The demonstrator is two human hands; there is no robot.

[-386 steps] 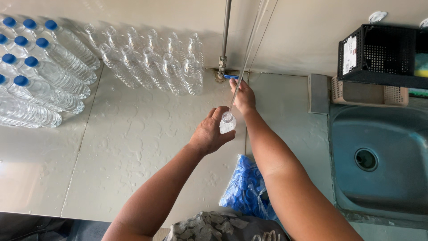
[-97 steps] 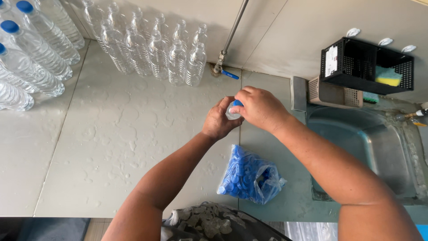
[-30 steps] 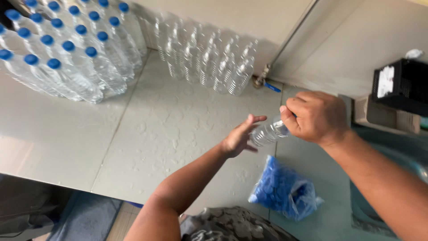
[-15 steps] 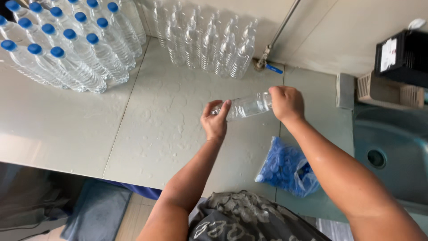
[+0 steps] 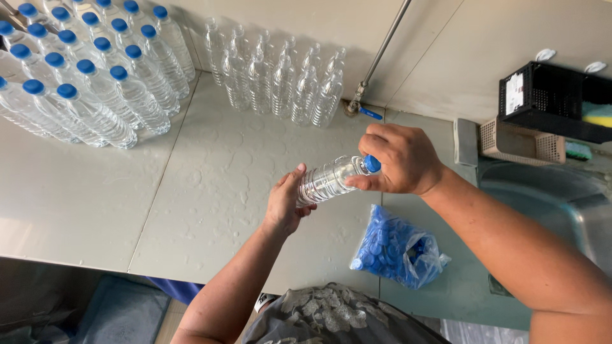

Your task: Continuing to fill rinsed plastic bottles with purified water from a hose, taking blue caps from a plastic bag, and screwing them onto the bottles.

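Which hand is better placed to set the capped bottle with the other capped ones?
Probably the left hand. It holds the bottle at its base, on the side of the capped bottles. The right hand grips only the blue cap, farther away.

Bare forearms, grey patterned shirt [image 5: 331, 315]

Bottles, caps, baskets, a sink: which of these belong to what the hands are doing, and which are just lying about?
In use:
- clear bottle, lying sideways between both hands
- blue cap on its neck, under the right hand
- left hand at the bottle's base
- bag of blue caps
- capped bottles and uncapped bottles

Lying about:
- black basket
- beige basket
- sink
- tap
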